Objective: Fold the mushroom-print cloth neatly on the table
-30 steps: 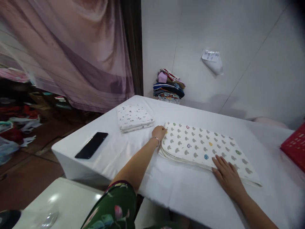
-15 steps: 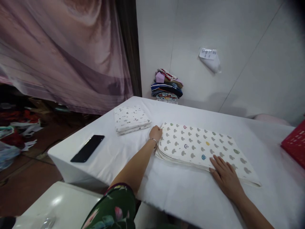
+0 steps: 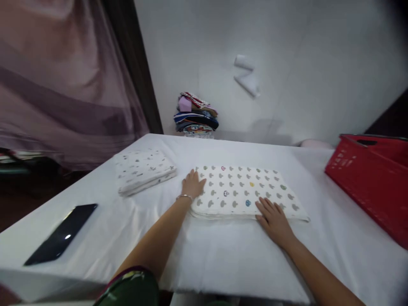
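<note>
A folded white cloth with a mushroom print [image 3: 245,191] lies flat on the white table [image 3: 223,255] in front of me. My left hand [image 3: 192,185] rests on its far left corner, fingers laid out flat. My right hand [image 3: 273,216] lies palm down on its near edge, fingers spread. Neither hand holds anything. A bracelet sits on my left wrist.
A second folded white cloth [image 3: 142,171] lies to the left. A black phone [image 3: 60,233] lies near the table's left edge. A red basket [image 3: 372,178] stands at the right. A stack of coloured folded clothes [image 3: 196,115] sits against the back wall. A pink curtain [image 3: 63,85] hangs at left.
The view has swung to the right, bringing the red basket into view. My left hand has opened from a pinch at the corner to lying flat. My right hand stays flat on the cloth.
</note>
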The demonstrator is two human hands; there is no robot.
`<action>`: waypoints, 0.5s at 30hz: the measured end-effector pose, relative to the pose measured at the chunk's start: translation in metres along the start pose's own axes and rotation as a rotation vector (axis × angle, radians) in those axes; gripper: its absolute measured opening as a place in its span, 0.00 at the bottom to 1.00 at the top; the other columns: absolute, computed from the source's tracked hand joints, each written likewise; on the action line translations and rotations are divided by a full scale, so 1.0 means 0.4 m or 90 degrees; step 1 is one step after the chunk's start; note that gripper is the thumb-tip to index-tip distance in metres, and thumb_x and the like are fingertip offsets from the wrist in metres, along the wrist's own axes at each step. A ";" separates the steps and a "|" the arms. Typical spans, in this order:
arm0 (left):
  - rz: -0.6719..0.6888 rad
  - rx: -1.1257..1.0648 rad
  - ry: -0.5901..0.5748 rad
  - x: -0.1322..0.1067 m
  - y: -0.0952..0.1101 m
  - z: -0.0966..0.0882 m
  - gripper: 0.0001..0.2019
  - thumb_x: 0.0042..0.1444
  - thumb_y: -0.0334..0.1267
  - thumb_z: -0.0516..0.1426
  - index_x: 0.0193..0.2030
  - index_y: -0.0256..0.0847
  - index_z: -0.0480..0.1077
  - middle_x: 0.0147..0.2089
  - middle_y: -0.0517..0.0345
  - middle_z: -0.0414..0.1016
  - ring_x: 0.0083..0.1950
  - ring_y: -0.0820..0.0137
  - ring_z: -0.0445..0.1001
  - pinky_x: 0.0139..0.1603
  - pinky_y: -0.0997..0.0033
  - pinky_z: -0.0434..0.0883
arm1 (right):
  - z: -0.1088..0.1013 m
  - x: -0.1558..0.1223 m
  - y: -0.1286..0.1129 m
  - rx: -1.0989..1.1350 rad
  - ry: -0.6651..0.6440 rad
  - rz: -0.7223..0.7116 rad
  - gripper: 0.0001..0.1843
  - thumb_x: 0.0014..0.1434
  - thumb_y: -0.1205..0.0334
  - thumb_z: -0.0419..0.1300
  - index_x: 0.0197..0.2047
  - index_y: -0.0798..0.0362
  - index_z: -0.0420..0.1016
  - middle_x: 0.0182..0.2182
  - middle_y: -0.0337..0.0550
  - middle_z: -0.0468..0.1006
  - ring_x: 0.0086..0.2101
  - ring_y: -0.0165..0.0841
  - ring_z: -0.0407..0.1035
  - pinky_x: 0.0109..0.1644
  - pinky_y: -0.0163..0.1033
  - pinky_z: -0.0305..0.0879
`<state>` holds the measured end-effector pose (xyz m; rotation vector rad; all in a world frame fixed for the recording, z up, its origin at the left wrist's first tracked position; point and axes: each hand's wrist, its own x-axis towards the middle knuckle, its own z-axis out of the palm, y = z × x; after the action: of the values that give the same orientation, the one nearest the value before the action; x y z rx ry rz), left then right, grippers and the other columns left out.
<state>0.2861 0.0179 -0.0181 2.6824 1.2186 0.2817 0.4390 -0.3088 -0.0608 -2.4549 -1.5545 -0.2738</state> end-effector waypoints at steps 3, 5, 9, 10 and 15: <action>-0.010 0.012 -0.035 0.008 -0.008 0.008 0.32 0.59 0.53 0.41 0.65 0.35 0.53 0.70 0.45 0.45 0.68 0.57 0.48 0.63 0.52 0.52 | -0.018 0.002 -0.013 0.039 -0.033 0.026 0.27 0.64 0.49 0.44 0.64 0.46 0.57 0.64 0.43 0.53 0.63 0.40 0.45 0.64 0.55 0.43; -0.009 0.008 -0.035 0.014 -0.012 0.008 0.32 0.59 0.53 0.41 0.65 0.35 0.52 0.70 0.45 0.45 0.68 0.58 0.48 0.62 0.52 0.52 | -0.036 0.006 -0.012 0.099 -0.074 0.039 0.28 0.63 0.48 0.46 0.64 0.45 0.57 0.64 0.43 0.52 0.64 0.41 0.44 0.64 0.56 0.41; -0.007 0.014 -0.028 0.019 -0.013 0.008 0.33 0.59 0.53 0.41 0.65 0.34 0.52 0.70 0.44 0.45 0.68 0.58 0.49 0.63 0.52 0.52 | -0.090 0.050 0.057 0.297 -0.071 0.101 0.25 0.60 0.48 0.49 0.58 0.46 0.67 0.61 0.43 0.60 0.60 0.40 0.54 0.60 0.49 0.56; -0.006 0.017 -0.025 0.019 -0.013 0.009 0.33 0.58 0.53 0.41 0.65 0.34 0.52 0.70 0.44 0.45 0.68 0.58 0.49 0.63 0.52 0.52 | -0.104 0.072 0.090 0.328 -0.031 0.150 0.23 0.60 0.49 0.49 0.55 0.46 0.70 0.60 0.43 0.63 0.58 0.40 0.59 0.56 0.45 0.61; -0.002 0.021 -0.014 0.017 -0.008 0.008 0.33 0.58 0.54 0.40 0.65 0.34 0.52 0.69 0.43 0.46 0.67 0.56 0.50 0.62 0.51 0.53 | -0.142 0.203 0.277 0.287 0.058 0.437 0.19 0.58 0.59 0.50 0.47 0.55 0.76 0.44 0.46 0.78 0.42 0.37 0.72 0.43 0.36 0.67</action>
<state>0.2891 0.0251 -0.0215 2.7042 1.2313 0.2329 0.5714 -0.3007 0.0062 -2.3790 -0.5766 0.0801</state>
